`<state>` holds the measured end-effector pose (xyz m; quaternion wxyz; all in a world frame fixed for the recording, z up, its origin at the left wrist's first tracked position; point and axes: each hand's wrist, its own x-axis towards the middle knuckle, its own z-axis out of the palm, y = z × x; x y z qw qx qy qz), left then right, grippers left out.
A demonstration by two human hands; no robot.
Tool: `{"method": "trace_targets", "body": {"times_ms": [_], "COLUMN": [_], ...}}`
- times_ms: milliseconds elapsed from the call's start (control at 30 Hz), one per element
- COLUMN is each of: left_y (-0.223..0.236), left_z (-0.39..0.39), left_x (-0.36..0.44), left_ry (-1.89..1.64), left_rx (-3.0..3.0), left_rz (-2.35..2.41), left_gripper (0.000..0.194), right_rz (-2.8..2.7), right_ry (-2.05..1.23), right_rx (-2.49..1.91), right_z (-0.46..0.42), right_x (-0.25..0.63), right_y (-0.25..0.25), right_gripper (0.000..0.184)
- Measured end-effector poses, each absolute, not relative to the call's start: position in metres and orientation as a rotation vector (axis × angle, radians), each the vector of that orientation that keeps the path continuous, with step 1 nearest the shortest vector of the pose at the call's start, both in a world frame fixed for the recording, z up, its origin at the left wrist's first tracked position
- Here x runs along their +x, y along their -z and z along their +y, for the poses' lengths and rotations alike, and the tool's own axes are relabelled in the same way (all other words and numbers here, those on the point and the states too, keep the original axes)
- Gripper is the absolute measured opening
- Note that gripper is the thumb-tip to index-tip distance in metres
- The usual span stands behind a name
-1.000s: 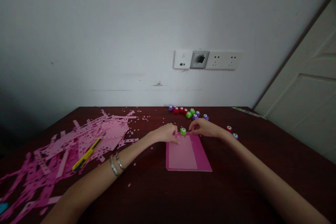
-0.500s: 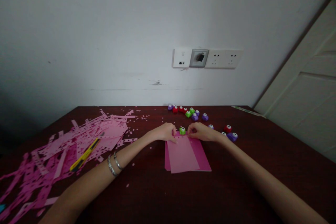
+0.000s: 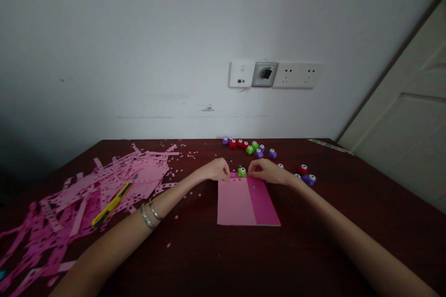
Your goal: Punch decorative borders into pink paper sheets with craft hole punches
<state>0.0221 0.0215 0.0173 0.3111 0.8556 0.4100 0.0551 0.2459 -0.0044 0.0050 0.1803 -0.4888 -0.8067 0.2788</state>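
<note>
Both hands [image 3: 216,169] pinching pink paper [image 3: 234,204], punch [image 3: 241,172] between

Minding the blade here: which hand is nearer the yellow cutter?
The left hand, at the far left corner of the pale pink sheet, right of the yellow cutter; the right hand is farther right, beyond the green punch.

1. One view, worn on the person's head, looks forward and down across a dark red table [image 3: 223,260].
2. The table spans the lower part; a pale wall [image 3: 156,41] fills the upper part, facing the camera nearly square-on.
3. Forearms enter from the bottom corners, closest; the left hand [image 3: 216,170] and right hand [image 3: 270,171] are farther off, near the middle.
4. A panelled door [image 3: 418,120] slants along the right edge.
</note>
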Motion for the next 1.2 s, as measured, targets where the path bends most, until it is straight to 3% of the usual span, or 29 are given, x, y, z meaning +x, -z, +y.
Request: {"method": "trace_targets", "body": {"times_ms": [467,733,1200], "left_y": [-0.016,-0.022,-0.016], "left_z": [0.025,0.020,0.023], "left_x": [0.021,0.022,0.021], "left_ry": [-0.198,-0.166,-0.203], "left_rx": [2.155,2.111,2.085], "left_rz": [1.167,1.185,1.168], "left_gripper": [0.015,0.012,0.011], "right_rz": [-2.147,-2.059,-2.001], "right_ry": [-1.042,-1.367,-1.456], "right_rx": [-1.529,-1.507,-1.481], "right_z": [-0.008,-0.016,-0.017], "right_x": [0.246,0.244,0.243], "right_y": [-0.009,-0.017,-0.009], "right_gripper": [0.025,0.033,0.037]}}
